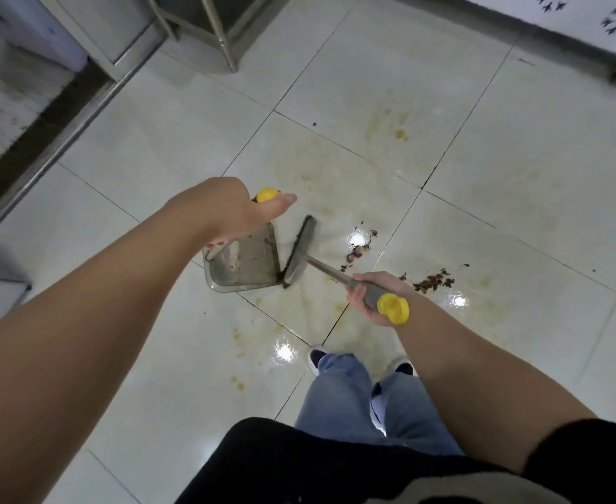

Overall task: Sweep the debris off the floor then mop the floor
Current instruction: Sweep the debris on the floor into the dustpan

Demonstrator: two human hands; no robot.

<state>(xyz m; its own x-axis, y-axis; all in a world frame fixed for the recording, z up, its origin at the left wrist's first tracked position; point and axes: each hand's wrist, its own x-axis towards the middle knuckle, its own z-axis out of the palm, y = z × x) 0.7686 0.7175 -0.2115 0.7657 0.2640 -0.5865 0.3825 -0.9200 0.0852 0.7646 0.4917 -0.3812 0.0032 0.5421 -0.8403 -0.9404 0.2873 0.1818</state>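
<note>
My left hand (pixel 226 209) grips the yellow-capped handle of a grey metal dustpan (pixel 246 261) that stands on the white tiled floor (pixel 499 169). My right hand (pixel 374 298) grips the grey, yellow-capped handle of a broom. The broom head (pixel 299 254) sits right at the dustpan's open edge. Brown debris (pixel 434 281) lies scattered on the tiles to the right of the broom, with another small patch of debris (pixel 359 249) closer to it. Yellowish stains (pixel 401 134) mark the wet, glossy floor.
A metal rack leg (pixel 232 63) and a steel cabinet (pixel 117 34) stand at the top left. A dark threshold strip (pixel 41 140) runs along the left. A white patterned wall base (pixel 590 27) borders the top right. My feet (pixel 361 361) stand below the broom.
</note>
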